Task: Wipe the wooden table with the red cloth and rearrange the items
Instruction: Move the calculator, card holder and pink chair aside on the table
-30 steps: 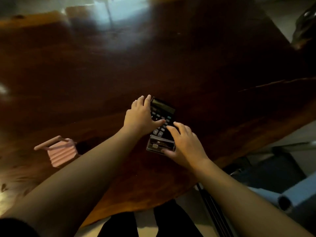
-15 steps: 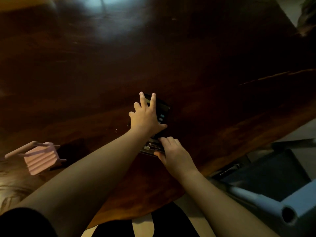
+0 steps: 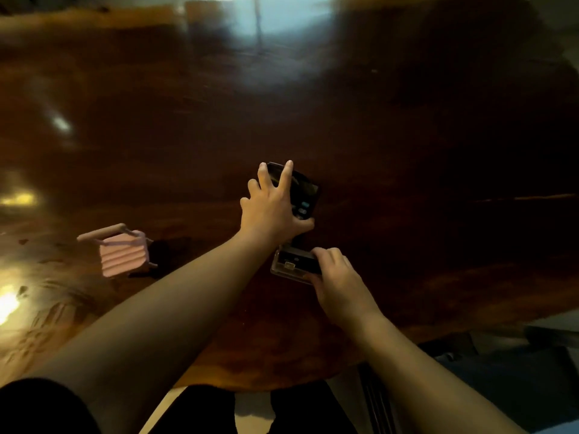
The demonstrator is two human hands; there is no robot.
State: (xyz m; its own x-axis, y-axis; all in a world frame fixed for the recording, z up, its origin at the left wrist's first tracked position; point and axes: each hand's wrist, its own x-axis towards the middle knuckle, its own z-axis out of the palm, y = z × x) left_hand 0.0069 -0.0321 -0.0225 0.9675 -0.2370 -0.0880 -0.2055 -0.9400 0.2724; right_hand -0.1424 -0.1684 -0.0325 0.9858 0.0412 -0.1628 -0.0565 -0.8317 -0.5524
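Observation:
A black calculator (image 3: 303, 195) lies on the dark wooden table (image 3: 407, 136) near its front edge. My left hand (image 3: 272, 211) rests flat on it with fingers spread and the thumb hooked along its near right side. Just in front of it sits a small clear case (image 3: 289, 264) with dark cards inside. My right hand (image 3: 336, 278) grips that case from the right, fingers curled over its top. No red cloth is in sight.
A small pink slatted chair-shaped holder (image 3: 122, 253) lies on the table to the left. The table's front edge curves in front of my legs. A dark chair and grey-blue items (image 3: 507, 380) stand at the lower right, beside the table.
My left hand slid forward over the calculator, covering most of its keys. My right hand shifted from the calculator's lower end onto the clear case.

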